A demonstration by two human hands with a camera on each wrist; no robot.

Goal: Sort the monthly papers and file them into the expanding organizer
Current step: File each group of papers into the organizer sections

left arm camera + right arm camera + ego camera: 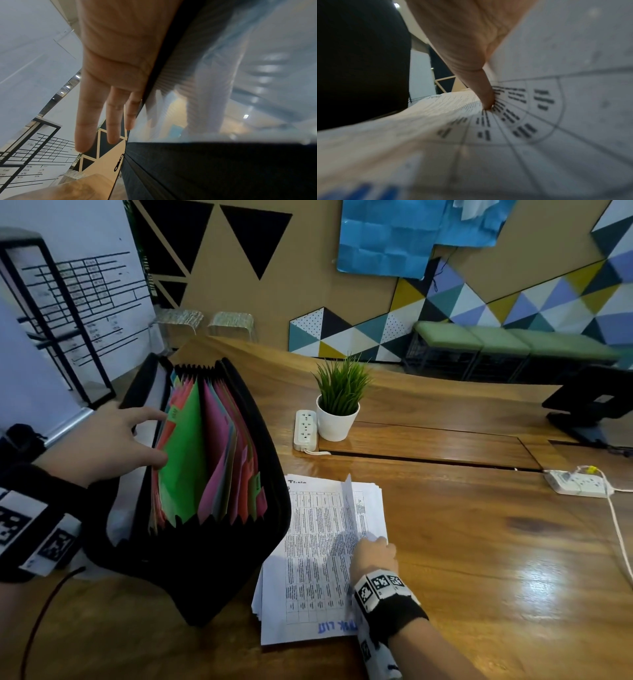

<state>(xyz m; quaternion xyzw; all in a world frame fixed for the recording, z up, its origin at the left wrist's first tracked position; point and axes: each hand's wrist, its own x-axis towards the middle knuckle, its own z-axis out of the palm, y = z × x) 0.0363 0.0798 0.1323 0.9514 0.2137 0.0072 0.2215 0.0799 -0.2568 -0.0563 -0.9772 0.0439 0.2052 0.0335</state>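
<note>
A black expanding organizer (pixel 212 559) stands open on the left of the wooden table (pixel 479 577), its coloured dividers (pixel 181 467) fanned out. My left hand (pixel 164 436) reaches over its near flap, index finger and thumb straight against the front dividers. In the left wrist view the other fingers (pixel 85 121) lie straight outside the black cover (pixel 205 169). A stack of printed papers (pixel 315 559) lies right of the organizer. My right hand (pixel 375 549) pinches the top sheet (pixel 348 498) at its right edge and curls it upward. The thumb (pixel 481 88) presses on that sheet (pixel 539 121); "JUNE" is handwritten at its far end.
A potted plant (pixel 339 405) and a white power strip (pixel 305 428) stand behind the papers. A second power strip (pixel 579 482) with a trailing cable lies at the right. A black stand (pixel 589 402) sits at the far right. Green benches line the back wall.
</note>
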